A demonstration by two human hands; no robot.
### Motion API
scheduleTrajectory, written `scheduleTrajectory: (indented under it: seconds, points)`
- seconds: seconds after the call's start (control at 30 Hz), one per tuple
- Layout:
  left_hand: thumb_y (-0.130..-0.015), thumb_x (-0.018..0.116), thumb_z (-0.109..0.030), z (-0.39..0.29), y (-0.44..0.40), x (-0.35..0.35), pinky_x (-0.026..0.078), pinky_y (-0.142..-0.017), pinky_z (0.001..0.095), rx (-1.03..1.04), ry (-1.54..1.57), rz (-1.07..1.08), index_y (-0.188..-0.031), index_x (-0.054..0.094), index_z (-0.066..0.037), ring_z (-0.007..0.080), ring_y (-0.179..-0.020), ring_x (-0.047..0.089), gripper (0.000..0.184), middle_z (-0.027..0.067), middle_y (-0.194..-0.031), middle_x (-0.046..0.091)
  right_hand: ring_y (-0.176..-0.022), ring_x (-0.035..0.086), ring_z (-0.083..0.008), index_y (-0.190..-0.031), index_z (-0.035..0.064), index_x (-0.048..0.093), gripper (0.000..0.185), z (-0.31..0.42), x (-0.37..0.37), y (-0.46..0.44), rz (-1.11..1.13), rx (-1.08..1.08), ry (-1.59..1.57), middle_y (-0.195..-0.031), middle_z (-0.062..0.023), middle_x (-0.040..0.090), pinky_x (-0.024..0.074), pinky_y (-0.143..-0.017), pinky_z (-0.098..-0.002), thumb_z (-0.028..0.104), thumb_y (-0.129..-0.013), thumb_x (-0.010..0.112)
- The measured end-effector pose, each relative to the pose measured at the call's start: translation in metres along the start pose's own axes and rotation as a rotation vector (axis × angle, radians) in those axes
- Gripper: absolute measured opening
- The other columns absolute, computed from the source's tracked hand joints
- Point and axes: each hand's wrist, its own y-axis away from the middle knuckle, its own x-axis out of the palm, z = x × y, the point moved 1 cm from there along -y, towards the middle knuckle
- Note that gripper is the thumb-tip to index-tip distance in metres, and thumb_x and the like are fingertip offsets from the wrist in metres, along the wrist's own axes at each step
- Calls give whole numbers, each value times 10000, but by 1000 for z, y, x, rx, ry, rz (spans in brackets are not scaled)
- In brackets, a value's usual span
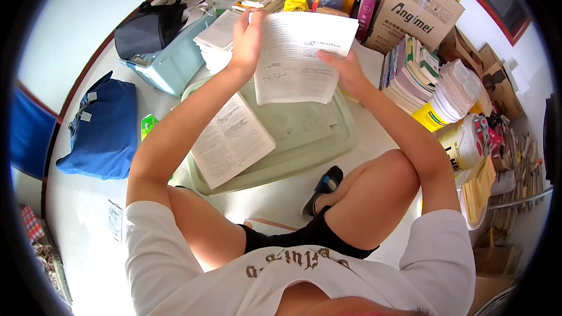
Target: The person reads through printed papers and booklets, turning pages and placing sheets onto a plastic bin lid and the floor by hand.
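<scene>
My left hand (248,44) grips the left edge of some printed sheets (295,73), which carry handwritten notes and are held up above a pale green lidded bin (304,126). On the right side of the same sheets, my right hand (345,69) has its thumb on the page, and its other fingers are partly hidden behind the paper. A thick stack of printed pages (233,140), also with handwriting, lies tilted on the left part of the bin lid, below my left forearm.
Behind the bin stand a paper stack (219,35) and a light blue box (175,64) with a black bag (146,32). A blue bag (105,129) rests on the left floor. Books (410,70), buckets (430,116) and a carton (410,11) crowd the right.
</scene>
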Motion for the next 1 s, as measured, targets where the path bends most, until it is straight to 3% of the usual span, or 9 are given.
scheduleTrajectory:
  seconds: [0.13, 0.23, 0.33, 0.43, 0.63, 0.83, 1.0]
  points:
    - [-998, 571, -399, -3, -4, -2, 417, -908, 284, -43, -43, 1, -1197, 658, -6, 144, -984, 511, 449, 51, -1046, 630, -1071, 666, -157, -1246, 1, 666, 424, 3, 3, 0, 59, -62, 5, -1180, -79, 717, 514, -961, -318, 163, -886, 822]
    - [-988, 582, -400, -8, 0, -2, 419, -904, 286, -85, -34, -9, -1189, 658, 4, 141, -979, 514, 457, 55, -1039, 634, -1073, 664, -153, -1277, -5, 648, 449, 13, 5, 3, 21, 14, -7, -1178, -82, 713, 516, -962, -321, 168, -897, 813]
    - [-990, 579, -401, -1, -5, -4, 420, -898, 287, -16, -47, 66, -1188, 653, 17, 142, -979, 520, 468, 61, -1033, 634, -1064, 660, -150, -1284, 1, 632, 424, 27, 13, 3, -128, 39, -65, -1163, -77, 706, 512, -946, -313, 262, -968, 737]
    - [-996, 573, -406, -1, -2, -1, 421, -913, 287, -9, -53, -1, -1200, 647, 27, 149, -991, 531, 484, 68, -1048, 639, -982, 641, -143, -1200, 17, 639, 470, 45, 18, -5, -233, -142, -187, -1086, -57, 685, 486, -888, -292, 455, -1041, 578]
    - [-1011, 561, -449, -2, 2, 3, 413, -999, 313, -34, -62, -12, -1268, 629, 56, 183, -1098, 544, 571, 117, -1156, 657, -894, 591, -132, -1087, 39, 668, 351, 53, 10, -28, -392, -162, -221, -960, -25, 643, 452, -856, -285, 379, -1018, 618]
    - [-1022, 551, -484, 9, -6, 0, 406, -1029, 321, -18, -93, 43, -1342, 595, 82, 204, -1146, 545, 652, 144, -1213, 656, -853, 612, -129, -1029, 32, 669, 254, 60, 9, -27, -363, -152, -175, -915, -32, 646, 477, -804, -282, 281, -985, 650]
    - [-1038, 525, -481, 1, -1, 1, 403, -1043, 333, 6, -108, 38, -1319, 604, 80, 213, -1164, 547, 633, 154, -1227, 659, -928, 650, -163, -1006, 33, 674, 204, 56, 7, -29, -351, -180, -175, -959, -64, 696, 497, -855, -314, 215, -986, 584]
